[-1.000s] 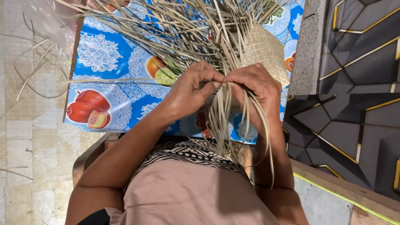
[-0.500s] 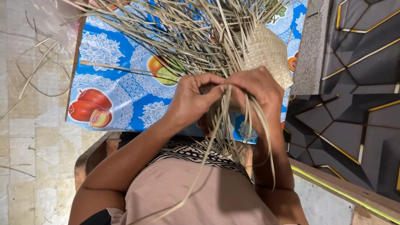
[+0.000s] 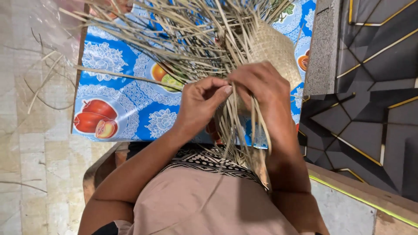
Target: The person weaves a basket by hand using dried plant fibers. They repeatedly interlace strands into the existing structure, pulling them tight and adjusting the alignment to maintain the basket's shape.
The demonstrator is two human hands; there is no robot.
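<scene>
Counter [image 3: 126, 113] with a blue fruit-print cloth fills the middle, under and beyond both hands. Tiled floor [image 3: 26, 143] to the left, with loose straws on it; dark panelled wall [image 3: 374, 87] to the right, grey ledge [image 3: 324, 48] between wall and counter.

Big tangle of loose strips [image 3: 174, 39] fans out above and left of the fingers, over the cloth. Woven piece [image 3: 272, 50], pale and tight-plaited, sits just above the right hand, touching its knuckles; the strips run out of it.

Left hand [image 3: 198, 106]: fingers together, thumb and forefinger pinched on a strip at the tips, meeting the right hand. Right hand [image 3: 261, 85]: fingers curled and closed over a bunch of strips; its fingertips are hidden behind the knuckles. The hands touch at the fingertips.

Hanging strips [image 3: 244, 135] drop from under the right fingers, down past the counter edge onto the person's patterned collar [image 3: 204, 159] and pink top [image 3: 209, 204]. One thin strip trails lower across the top.
</scene>
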